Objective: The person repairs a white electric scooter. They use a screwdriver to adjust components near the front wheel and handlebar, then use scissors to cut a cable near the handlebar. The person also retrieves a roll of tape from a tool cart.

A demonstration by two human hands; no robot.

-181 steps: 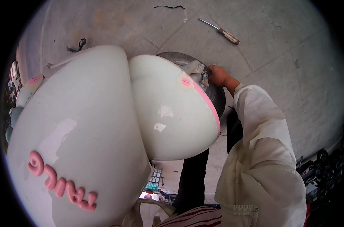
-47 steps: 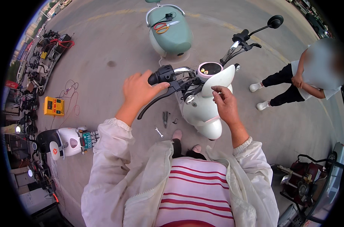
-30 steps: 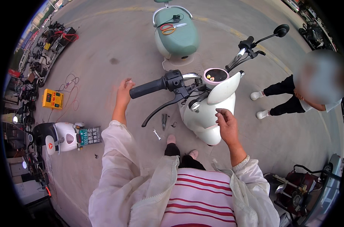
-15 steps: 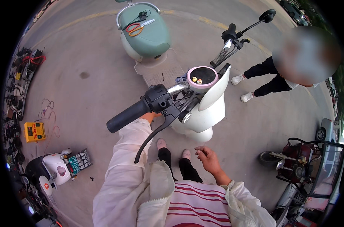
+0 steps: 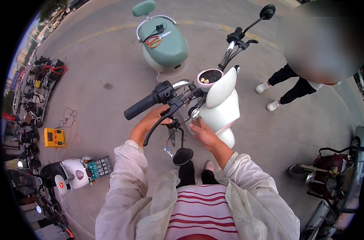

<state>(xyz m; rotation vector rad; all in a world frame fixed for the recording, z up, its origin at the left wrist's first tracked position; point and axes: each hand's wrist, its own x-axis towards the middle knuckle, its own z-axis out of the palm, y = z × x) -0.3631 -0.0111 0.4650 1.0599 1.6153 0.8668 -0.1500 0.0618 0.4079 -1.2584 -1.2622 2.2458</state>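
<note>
A white scooter (image 5: pixel 221 106) stands in front of me, its black left handlebar grip (image 5: pixel 141 106) and brake lever (image 5: pixel 160 122) nearest my left arm. Beneath the lever, my left hand (image 5: pixel 151 121) is closed on a round black rear-view mirror (image 5: pixel 183 156) by its stem end. Dark metal parts and a small wrench (image 5: pixel 168 151) hang by the same hand; how they are held is partly hidden. My right hand (image 5: pixel 206 135) has its fingers curled just below a round chrome-rimmed lamp (image 5: pixel 195 114); anything in them is hidden. Two small items lie on the pink-rimmed dial (image 5: pixel 210 76).
Scissors (image 5: pixel 158 39) and a black cabled part lie on the green seat (image 5: pixel 170 50). A yellow box with wires (image 5: pixel 55 137) and a white scooter (image 5: pixel 76 174) are at left. A person (image 5: pixel 290 90) stands at far right; a dark red three-wheeler (image 5: pixel 328 170) is parked at right.
The mirror and wrench have come into view with my left hand, which was mostly behind the handlebar. My right hand has risen to the scooter's front. The whole view has shifted.
</note>
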